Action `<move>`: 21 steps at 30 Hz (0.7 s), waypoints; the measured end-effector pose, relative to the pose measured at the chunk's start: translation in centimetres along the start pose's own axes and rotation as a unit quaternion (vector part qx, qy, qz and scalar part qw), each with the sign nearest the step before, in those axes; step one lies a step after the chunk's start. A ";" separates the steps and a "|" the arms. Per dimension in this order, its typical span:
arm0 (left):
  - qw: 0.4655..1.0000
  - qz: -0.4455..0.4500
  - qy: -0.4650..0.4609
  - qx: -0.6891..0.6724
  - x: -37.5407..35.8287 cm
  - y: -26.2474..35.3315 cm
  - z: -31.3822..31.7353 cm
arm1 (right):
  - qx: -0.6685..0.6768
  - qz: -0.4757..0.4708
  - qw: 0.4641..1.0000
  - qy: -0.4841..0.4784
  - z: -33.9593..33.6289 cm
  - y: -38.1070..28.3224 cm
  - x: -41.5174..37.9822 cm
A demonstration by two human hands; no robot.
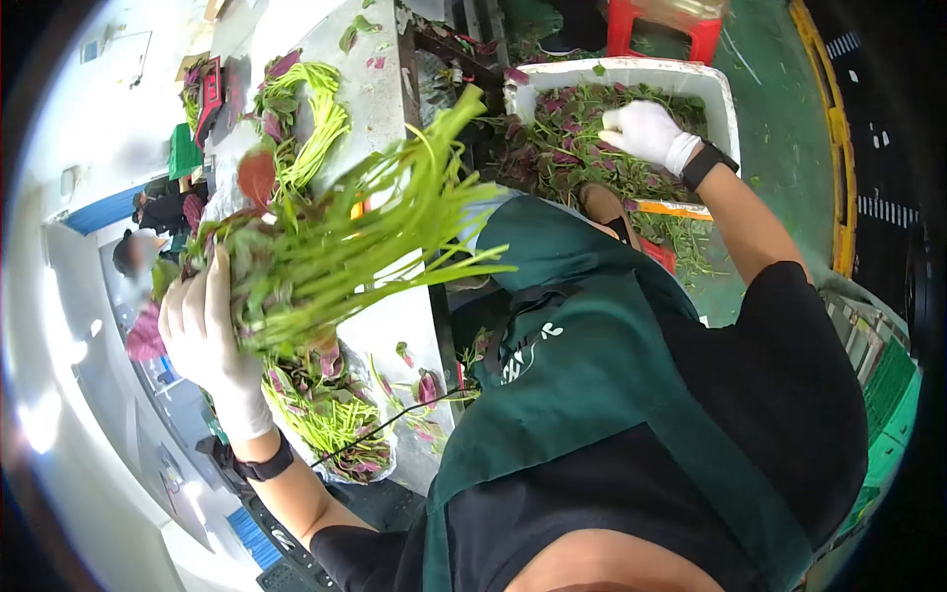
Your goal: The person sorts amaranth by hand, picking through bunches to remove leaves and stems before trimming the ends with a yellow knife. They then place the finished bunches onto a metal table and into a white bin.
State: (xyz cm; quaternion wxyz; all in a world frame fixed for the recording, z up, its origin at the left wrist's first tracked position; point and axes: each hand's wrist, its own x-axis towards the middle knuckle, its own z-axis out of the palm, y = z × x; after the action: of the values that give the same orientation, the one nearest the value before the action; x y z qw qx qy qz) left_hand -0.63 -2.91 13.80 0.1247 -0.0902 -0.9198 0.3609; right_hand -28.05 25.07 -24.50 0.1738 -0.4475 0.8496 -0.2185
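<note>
My left hand point(202, 331), in a white glove, is closed around a thick bunch of leafy greens point(395, 237) with purple-tinged leaves and long pale green stems. The bunch is raised above the metal table, its stem ends pointing right, and it is slightly blurred. My right hand point(641, 131), also gloved, is over a white foam box point(725, 109) filled with loose green and purple leaves point(567, 113). Its fingers are curled together, and anything between them is hidden.
More stems and leaves point(321, 118) lie on the metal table point(380, 74), near a red scale point(209, 99). A bagged pile of greens point(335, 424) sits at its near end. A red stool point(621, 35) stands behind the box; scraps litter the green floor point(769, 148). People are at far left.
</note>
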 end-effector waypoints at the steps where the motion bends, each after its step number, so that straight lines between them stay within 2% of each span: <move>1: 1.000 -0.015 -0.018 -0.013 0.5 0.0 0.1 | 0.010 -0.015 0.999 0.028 -1.5 -1.4 0.1; 2: 0.996 -0.046 -0.053 -0.058 1.1 0.0 0.1 | 0.030 -0.075 0.995 0.059 -2.7 -2.7 0.7; 3: 0.994 -0.059 -0.068 -0.069 1.7 0.0 0.2 | 0.039 -0.197 0.963 0.178 -4.6 -5.1 1.2; 4: 0.991 -0.072 -0.082 -0.080 2.2 0.1 0.1 | 0.097 -0.202 0.961 0.159 -5.4 -7.1 2.4; 5: 0.988 -0.084 -0.094 -0.090 2.8 0.3 0.0 | 0.206 -0.238 0.938 0.146 -7.8 -10.5 2.5; 7: 0.982 -0.103 -0.100 -0.126 4.0 0.8 -0.7 | 0.286 -0.346 0.876 0.174 -8.8 -15.1 4.0; 8: 0.980 -0.102 -0.093 -0.142 4.4 1.0 -0.9 | 0.281 -0.370 0.864 0.191 -9.0 -17.1 4.1; 9: 0.979 -0.101 -0.086 -0.158 4.9 1.1 -1.1 | 0.264 -0.403 0.840 0.247 -7.9 -18.7 5.2; 11: 0.969 -0.120 -0.075 -0.201 5.4 1.1 -1.5 | 0.345 -0.389 0.851 0.074 -6.3 -19.9 6.4; 13: 0.957 -0.155 -0.090 -0.227 5.5 0.8 -2.2 | 0.366 -0.325 0.872 0.017 -3.7 -18.7 6.7; 14: 0.959 -0.143 -0.097 -0.224 5.5 0.7 -2.2 | 0.373 -0.293 0.880 -0.013 -2.6 -17.6 6.7; 17: 0.949 -0.138 -0.166 -0.230 4.6 1.8 -1.2 | 0.330 -0.247 0.911 0.025 -1.1 -13.7 5.6; 21: 0.938 -0.124 -0.189 -0.261 4.8 3.4 1.3 | 0.347 -0.199 0.916 -0.018 -0.1 -10.9 3.5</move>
State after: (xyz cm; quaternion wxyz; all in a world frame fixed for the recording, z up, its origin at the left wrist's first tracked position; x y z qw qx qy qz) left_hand -5.30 -0.08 11.29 -0.0354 0.0654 -0.9922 0.0999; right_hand -22.52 16.72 -18.99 0.2869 -0.5224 0.6104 -0.5217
